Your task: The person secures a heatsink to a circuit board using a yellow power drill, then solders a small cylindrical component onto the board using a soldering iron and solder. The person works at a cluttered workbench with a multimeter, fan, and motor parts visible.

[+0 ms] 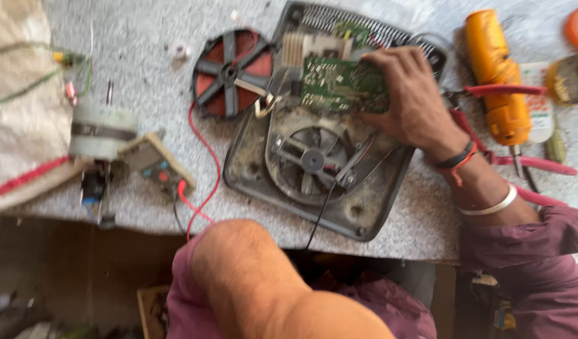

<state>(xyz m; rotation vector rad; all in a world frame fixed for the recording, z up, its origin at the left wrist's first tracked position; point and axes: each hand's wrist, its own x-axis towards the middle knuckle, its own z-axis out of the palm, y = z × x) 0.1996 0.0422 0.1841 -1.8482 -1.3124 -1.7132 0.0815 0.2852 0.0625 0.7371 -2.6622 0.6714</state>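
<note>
Head view: right hand fingers curl flat onto the green circuit board, upper centre, inside the dusty grey plastic housing with its round fan. Left hand hidden; only a bare elbow shows. Red copper coil disc lies just left.

Orange tool, red-handled pliers, small motor

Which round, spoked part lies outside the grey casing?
The red coil disc, on the bare table left of the casing; the dusty fan sits inside it.
</note>
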